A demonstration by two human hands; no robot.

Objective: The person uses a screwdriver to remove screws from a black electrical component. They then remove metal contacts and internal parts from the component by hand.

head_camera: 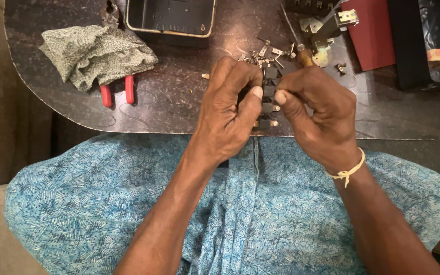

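Left hand (pixel 228 114) & right hand (pixel 318 114) both pinch black segmented plastic terminal strip (pixel 269 94) w/ fingertips, above dark speckled table (pixel 179 102).

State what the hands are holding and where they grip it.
Both hands hold one black segmented block, upright between them. The left hand pinches its left side, thumb on the middle; the right hand pinches the right side, thumb opposite.

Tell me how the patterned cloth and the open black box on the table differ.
The patterned cloth is soft, crumpled and greenish, lying over red-handled pliers; the black box is rigid, rectangular, pale-rimmed and cut off by the top edge. Both rest on the dark table, untouched by either hand.
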